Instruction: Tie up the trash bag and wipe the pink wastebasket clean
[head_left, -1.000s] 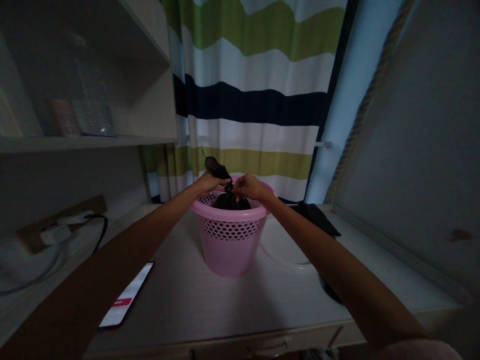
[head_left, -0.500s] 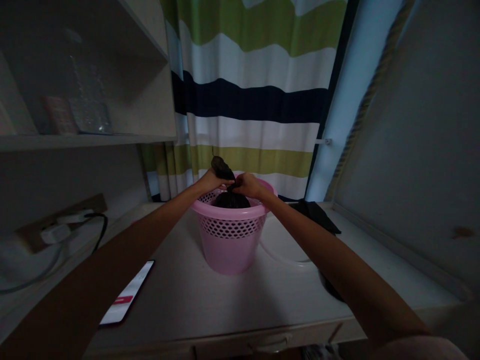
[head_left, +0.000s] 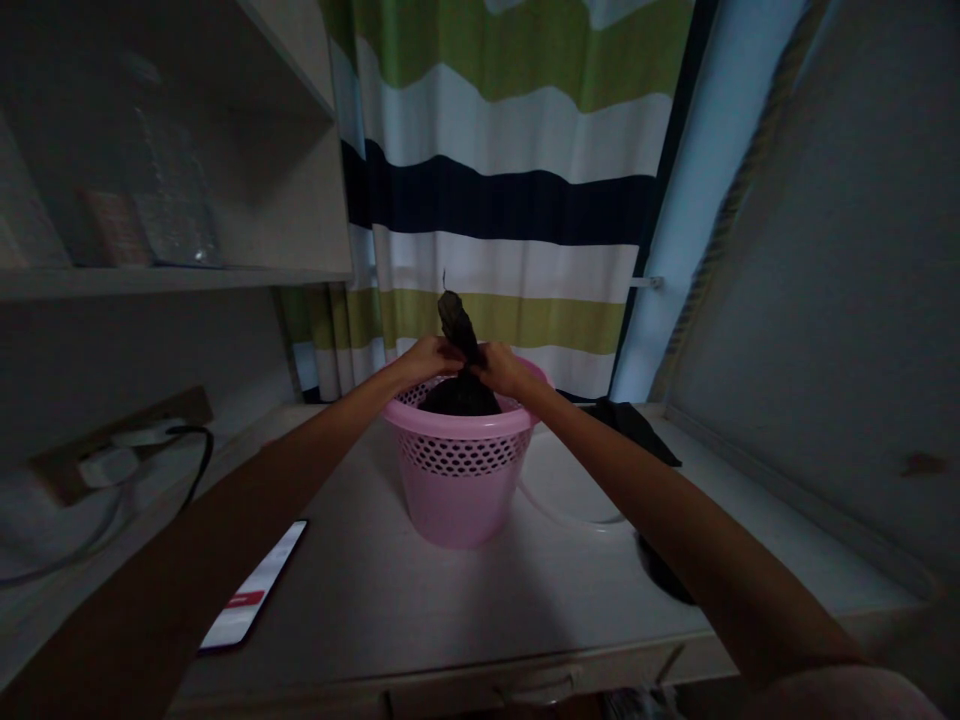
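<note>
A pink basket [head_left: 463, 500] with a band of holes under its rim stands upright on the white desk. Inside it sits a bulging black plastic bag [head_left: 460, 397], its gathered neck rising above the rim. My left hand [head_left: 433, 358] pinches the neck from the left, fingers closed. From the other side my right hand [head_left: 498, 366] grips the same neck, also closed. The twisted end of the bag points up between both hands. The fingertips are partly hidden by the dark plastic.
A lit phone [head_left: 259, 590] lies at the left of the desk [head_left: 360, 600]. Right of the basket are a round white lid-like disc [head_left: 566, 485] and a black folded item [head_left: 634, 430]. A power strip [head_left: 124, 450] with cables and a shelf [head_left: 225, 280] holding a clear bottle are at left.
The bag's loose end has swung from leaning left to standing more upright. My hands have shifted slightly around the neck, both still holding it.
</note>
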